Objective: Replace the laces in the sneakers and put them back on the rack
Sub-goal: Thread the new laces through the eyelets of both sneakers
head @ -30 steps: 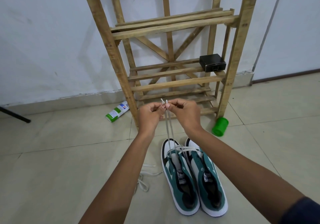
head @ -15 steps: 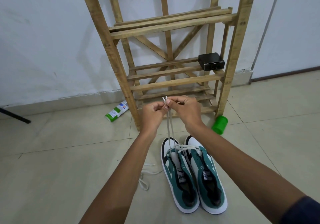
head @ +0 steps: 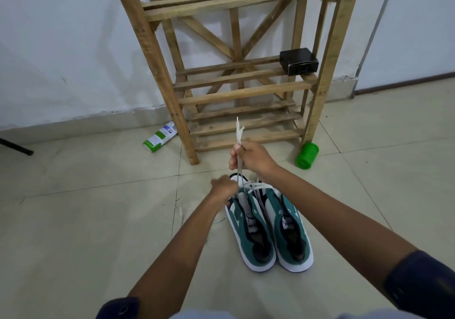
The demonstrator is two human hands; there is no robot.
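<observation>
Lacing is under way on the floor in front of the rack; only the toe-end eyelets of the left sneaker appear threaded.

Far left, a green-and-white tube (head: 160,137) lies by the rack's left leg. Near it, an old lace (head: 181,210) seems to trail on the tiles, largely hidden behind the left forearm.

The left hand (head: 224,187) is at the toe of the left sneaker (head: 248,225). It is motion-blurred, so whether its fingers are pinching the lace or merely touching the shoe cannot be determined.

The right hand (head: 251,157) is raised above the toes, fingers curled round both ends of the white lace (head: 239,135), which runs taut down to the left sneaker. The right sneaker (head: 288,225) stands touching it, seemingly unlaced.

The wooden rack (head: 242,94) stands behind, against the wall, with a black box (head: 298,61) on its middle shelf and a green cup (head: 306,155) by its right leg.

Judgement: next, the ends need evening, then separating for crossing through the next eyelets. The eyelets themselves are too small to make out.
</observation>
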